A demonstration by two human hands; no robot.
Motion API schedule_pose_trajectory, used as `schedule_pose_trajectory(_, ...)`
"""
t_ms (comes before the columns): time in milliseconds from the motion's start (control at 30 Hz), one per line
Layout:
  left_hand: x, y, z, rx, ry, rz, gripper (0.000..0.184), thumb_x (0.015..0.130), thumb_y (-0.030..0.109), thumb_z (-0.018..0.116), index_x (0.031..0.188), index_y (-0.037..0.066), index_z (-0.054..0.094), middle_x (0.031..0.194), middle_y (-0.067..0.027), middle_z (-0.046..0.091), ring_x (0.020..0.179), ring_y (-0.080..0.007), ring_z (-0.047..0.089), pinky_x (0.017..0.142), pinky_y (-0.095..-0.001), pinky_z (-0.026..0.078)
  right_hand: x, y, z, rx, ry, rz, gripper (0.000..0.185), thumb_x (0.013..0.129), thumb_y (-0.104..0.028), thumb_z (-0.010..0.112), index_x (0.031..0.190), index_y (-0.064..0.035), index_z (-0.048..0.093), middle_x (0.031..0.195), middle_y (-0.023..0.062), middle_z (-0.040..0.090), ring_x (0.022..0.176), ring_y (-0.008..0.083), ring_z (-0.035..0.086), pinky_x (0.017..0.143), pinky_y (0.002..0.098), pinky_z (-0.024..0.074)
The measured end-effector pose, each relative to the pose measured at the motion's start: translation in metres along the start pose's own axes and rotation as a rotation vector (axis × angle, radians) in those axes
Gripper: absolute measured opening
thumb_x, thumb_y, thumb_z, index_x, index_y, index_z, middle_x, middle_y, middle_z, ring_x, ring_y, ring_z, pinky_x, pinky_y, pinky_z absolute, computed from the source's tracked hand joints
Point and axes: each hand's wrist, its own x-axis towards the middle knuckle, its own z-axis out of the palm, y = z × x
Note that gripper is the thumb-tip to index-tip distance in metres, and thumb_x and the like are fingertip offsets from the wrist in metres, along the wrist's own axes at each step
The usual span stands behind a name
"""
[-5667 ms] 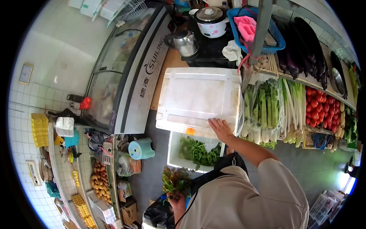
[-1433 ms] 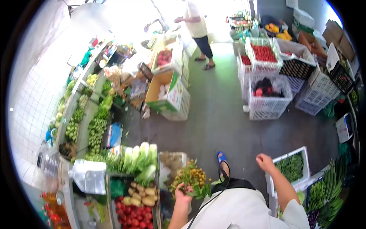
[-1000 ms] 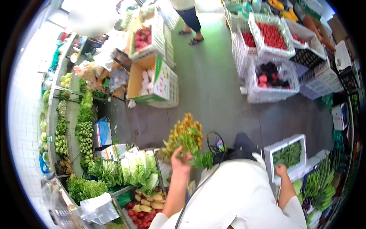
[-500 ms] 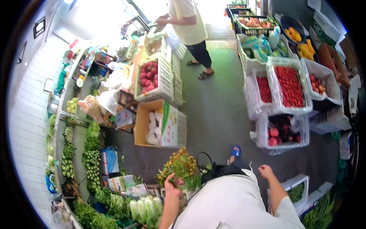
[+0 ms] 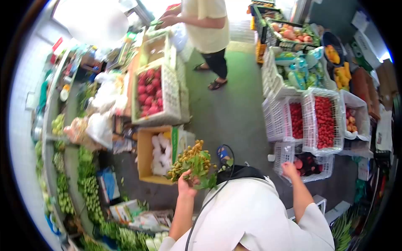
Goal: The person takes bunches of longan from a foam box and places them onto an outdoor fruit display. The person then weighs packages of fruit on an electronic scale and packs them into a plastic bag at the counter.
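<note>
My left hand (image 5: 187, 183) is closed around the stems of a leafy bunch of longans (image 5: 190, 161), small round yellow-brown fruits with green leaves. The bunch is held up in front of my body, beside an open cardboard box (image 5: 144, 157) with white-wrapped items inside. My right hand (image 5: 289, 170) is curled closed, and nothing shows in it. It appears over the near left side of a white crate (image 5: 328, 169) of dark and red round fruit; whether it touches the crate I cannot tell.
Crates of red fruit (image 5: 324, 121) stand on the right. A crate of dark pink fruit (image 5: 169, 98) is at the left, near a standing person (image 5: 205, 33). Leafy greens (image 5: 88, 184) line the left shelves. A black cord (image 5: 207, 203) crosses my front.
My view has moved forward along the aisle, with the crates and box now nearer. The left hand still holds the bunch, raised slightly. My right hand has swung forward to the crate.
</note>
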Motion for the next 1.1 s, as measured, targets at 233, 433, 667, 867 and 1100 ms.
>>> schedule_pose_trajectory(233, 0.055, 0.062, 0.119, 0.235, -0.014, -0.146, 0.013, 0.085, 0.016, 0.063, 0.09, 0.004, 0.059, 0.064, -0.0036, 0.051, 0.053, -0.0159, 0.043, 0.046, -0.0285, 0.034, -0.043, -0.057, 0.043, 0.12, -0.022, 0.169, 0.027, 0.092, -0.025, 0.064, 0.101, 0.0001, 0.071, 0.084, 0.0128, 0.072, 0.057, 0.0224, 0.07, 0.053, 0.0368, 0.056)
schedule_pose_trajectory(433, 0.121, 0.079, 0.216, 0.521, -0.27, -0.219, 0.019, 0.082, 0.015, 0.067, 0.099, 0.008, 0.066, 0.09, -0.0062, 0.066, 0.058, -0.0187, 0.051, 0.05, -0.0316, 0.039, -0.01, -0.093, 0.038, 0.002, 0.15, 0.001, 0.026, 0.089, -0.028, 0.067, 0.1, -0.0052, 0.073, 0.078, 0.0137, 0.071, 0.064, 0.022, 0.07, 0.064, 0.0366, 0.0559)
schedule_pose_trajectory(667, 0.149, 0.051, 0.35, 0.752, -0.154, -0.247, 0.013, 0.081, 0.012, 0.068, 0.083, 0.006, 0.057, 0.062, -0.0016, 0.048, 0.055, -0.0172, 0.046, 0.048, -0.0297, 0.036, 0.067, -0.253, -0.061, 0.295, 0.305, -0.028, 0.025, 0.094, -0.026, 0.062, 0.106, -0.006, 0.07, 0.078, 0.0124, 0.07, 0.066, 0.0203, 0.068, 0.063, 0.0339, 0.0515)
schedule_pose_trajectory(867, 0.154, 0.021, 0.463, 0.935, -0.062, -0.152, 0.011, 0.084, 0.014, 0.067, 0.087, 0.006, 0.06, 0.061, -0.0014, 0.051, 0.049, -0.0147, 0.05, 0.042, -0.028, 0.04, 0.165, -0.349, -0.139, 0.362, 0.249, -0.241, 0.022, 0.097, -0.022, 0.061, 0.109, -0.0062, 0.07, 0.069, 0.0039, 0.065, 0.059, 0.0103, 0.061, 0.055, 0.0281, 0.0472)
schedule_pose_trajectory(1100, 0.169, 0.004, 0.58, 1.021, -0.112, -0.121, 0.012, 0.082, 0.013, 0.069, 0.091, 0.007, 0.065, 0.068, -0.0011, 0.058, 0.058, -0.0125, 0.052, 0.048, -0.0263, 0.043, 0.252, -0.433, -0.202, 0.579, 0.103, -0.3, 0.025, 0.1, -0.023, 0.058, 0.113, -0.0045, 0.068, 0.073, 0.0007, 0.063, 0.061, 0.0095, 0.061, 0.056, 0.0238, 0.0482)
